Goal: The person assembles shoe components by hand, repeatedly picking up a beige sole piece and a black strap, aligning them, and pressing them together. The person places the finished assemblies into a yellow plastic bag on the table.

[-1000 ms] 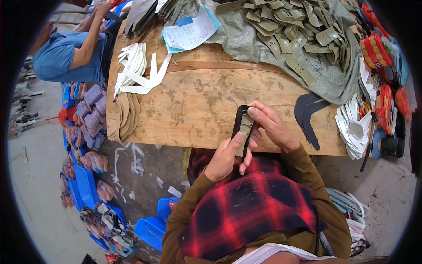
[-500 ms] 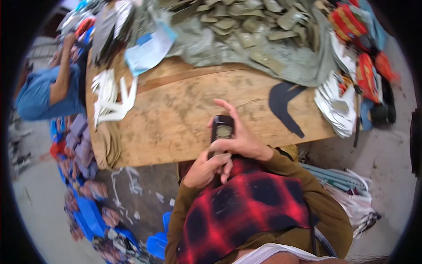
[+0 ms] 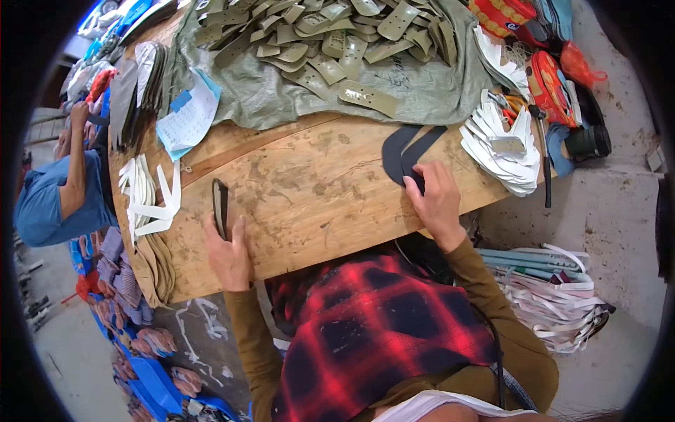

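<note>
My left hand (image 3: 230, 257) is at the left part of the wooden table (image 3: 302, 190), its fingers and thumb closed around the lower end of a thin dark phone (image 3: 221, 209), which is seen nearly edge-on. Further right, my right hand (image 3: 439, 204) grips the near end of a dark navy, V-shaped cut piece (image 3: 398, 156). Thumb and fingertips meet on that piece, whose curved far part lies flat on the wood. The palm hides its near tip.
Olive perforated pieces (image 3: 337, 42) are heaped on a grey-green sheet (image 3: 422, 95) at the back. White cut pieces (image 3: 503, 144) and a hammer (image 3: 543, 155) lie right; more white strips (image 3: 156, 200) and a blue-edged paper (image 3: 190, 116) lie left. A person in blue (image 3: 63, 190) stands left.
My hands have parted from around the phone. The left has carried it to the left side of the table; the right has reached out and taken hold of the navy piece. The view has shifted.
</note>
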Demonstrator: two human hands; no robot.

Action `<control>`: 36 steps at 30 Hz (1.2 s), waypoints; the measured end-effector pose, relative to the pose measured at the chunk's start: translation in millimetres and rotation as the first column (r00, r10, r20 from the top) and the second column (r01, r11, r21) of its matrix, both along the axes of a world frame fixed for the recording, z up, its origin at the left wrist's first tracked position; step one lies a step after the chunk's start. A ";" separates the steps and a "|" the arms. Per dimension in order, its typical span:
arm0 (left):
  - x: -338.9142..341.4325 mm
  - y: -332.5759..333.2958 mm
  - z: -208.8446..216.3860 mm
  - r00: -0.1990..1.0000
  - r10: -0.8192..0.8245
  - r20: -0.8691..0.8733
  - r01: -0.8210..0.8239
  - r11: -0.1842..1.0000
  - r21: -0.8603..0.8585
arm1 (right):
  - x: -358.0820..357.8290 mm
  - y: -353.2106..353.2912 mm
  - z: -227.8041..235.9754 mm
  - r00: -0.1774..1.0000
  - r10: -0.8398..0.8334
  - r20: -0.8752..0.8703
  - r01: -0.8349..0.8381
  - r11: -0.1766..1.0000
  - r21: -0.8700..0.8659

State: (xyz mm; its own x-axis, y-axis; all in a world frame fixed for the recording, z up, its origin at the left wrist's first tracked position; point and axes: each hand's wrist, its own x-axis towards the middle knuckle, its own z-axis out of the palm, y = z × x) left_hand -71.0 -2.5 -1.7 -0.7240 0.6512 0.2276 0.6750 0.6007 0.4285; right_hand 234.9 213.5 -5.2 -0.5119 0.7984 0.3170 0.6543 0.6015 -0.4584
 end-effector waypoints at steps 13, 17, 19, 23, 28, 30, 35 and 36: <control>124.3 66.4 19.3 -0.340 -0.454 0.824 -0.212 0.890 0.403 | -41.6 -22.8 44.6 0.850 0.505 -0.150 -0.477 0.859 0.187; 99.7 66.9 21.3 -0.290 -0.476 0.830 -0.325 0.865 0.383 | -61.3 24.7 27.7 0.879 0.369 -0.303 -0.347 0.930 0.126; 91.4 61.1 23.8 -0.216 -0.424 0.880 -0.384 0.865 0.322 | -73.5 72.4 32.1 0.980 0.101 -0.173 -0.072 0.983 0.170; 82.4 33.8 18.6 -0.071 -0.467 0.881 -0.608 0.721 0.333 | -80.5 115.4 -15.9 0.993 0.117 0.026 -0.120 0.975 0.186; 68.3 21.7 3.9 -0.056 -0.610 0.790 -0.667 0.612 0.425 | -78.4 85.5 6.4 0.989 0.113 -0.095 -0.108 0.993 0.055; 67.3 27.4 8.6 0.009 -0.587 0.810 -0.674 0.595 0.438 | -76.2 67.5 16.6 0.959 0.154 -0.237 -0.162 0.987 -0.015; 61.4 19.2 17.9 -0.100 -0.679 0.727 -0.767 0.519 0.378 | -83.5 49.0 59.2 0.890 0.375 -0.258 -0.397 0.917 -0.037; 59.3 14.2 18.5 -0.149 -0.717 0.681 -0.803 0.490 0.340 | -86.5 46.0 60.5 0.881 0.425 -0.206 -0.450 0.889 -0.087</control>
State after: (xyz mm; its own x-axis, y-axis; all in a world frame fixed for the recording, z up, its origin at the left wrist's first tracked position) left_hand -11.7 11.8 16.9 -0.5466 0.7248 -0.4194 -0.8299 -0.4023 0.3865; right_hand 148.4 259.5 55.3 -0.7636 0.5456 0.3452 0.2392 0.7357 -0.6336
